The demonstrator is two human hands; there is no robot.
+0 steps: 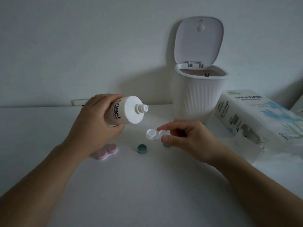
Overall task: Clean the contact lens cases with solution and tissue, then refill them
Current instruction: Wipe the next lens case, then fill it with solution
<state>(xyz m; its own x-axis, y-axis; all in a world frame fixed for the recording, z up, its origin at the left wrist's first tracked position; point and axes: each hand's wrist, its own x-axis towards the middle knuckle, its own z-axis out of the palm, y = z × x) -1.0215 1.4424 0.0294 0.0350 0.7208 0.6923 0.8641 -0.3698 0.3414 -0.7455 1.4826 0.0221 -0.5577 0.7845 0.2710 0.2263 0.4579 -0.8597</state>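
The left hand (96, 118) has its fingers wrapped round the solution bottle (126, 110), tipped so its open nozzle (143, 108) points toward the right, just above and to the left of the white lens case (155, 134). The right hand (185, 136) pinches that case by its right well over the middle of the table (147, 185), leaving the left well bare under the nozzle. Two green caps (142, 148) lie below, a pink case (106, 152) beside the left wrist

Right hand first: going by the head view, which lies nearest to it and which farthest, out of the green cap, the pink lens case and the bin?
From the right hand:
1. Green cap, on the table just to its left.
2. Pink lens case, farther left, under the left wrist.
3. Bin, at the back against the wall, lid up.
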